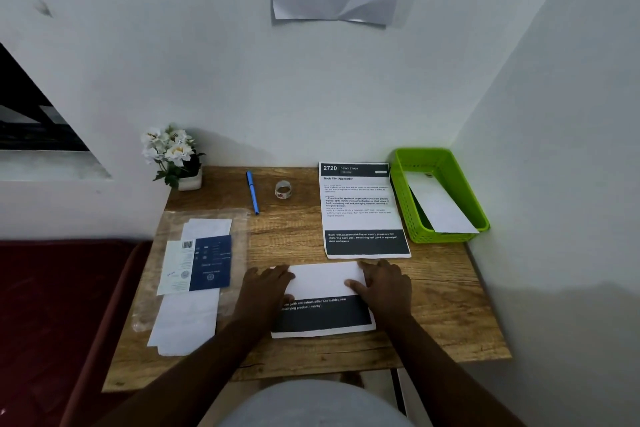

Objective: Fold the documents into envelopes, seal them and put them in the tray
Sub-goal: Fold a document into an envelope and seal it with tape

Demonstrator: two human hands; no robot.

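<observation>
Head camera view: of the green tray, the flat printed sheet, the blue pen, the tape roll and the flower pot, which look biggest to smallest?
1. Flat printed sheet and green tray: too alike to rank.
2. Flower pot, blooms included.
3. Blue pen: long but thin.
4. Tape roll.

Only 1 view is showing: the head camera is looking forward and steeply down from above the near edge of the desk (450, 315). It is facing the wall (277, 97) behind the desk, with the corner at right. The wide lens is bending straight edges near the borders. The hands (266, 282) are sitting close below, both forearms entering from the bottom, while the tray (446, 236) is lying farther off at right.
</observation>
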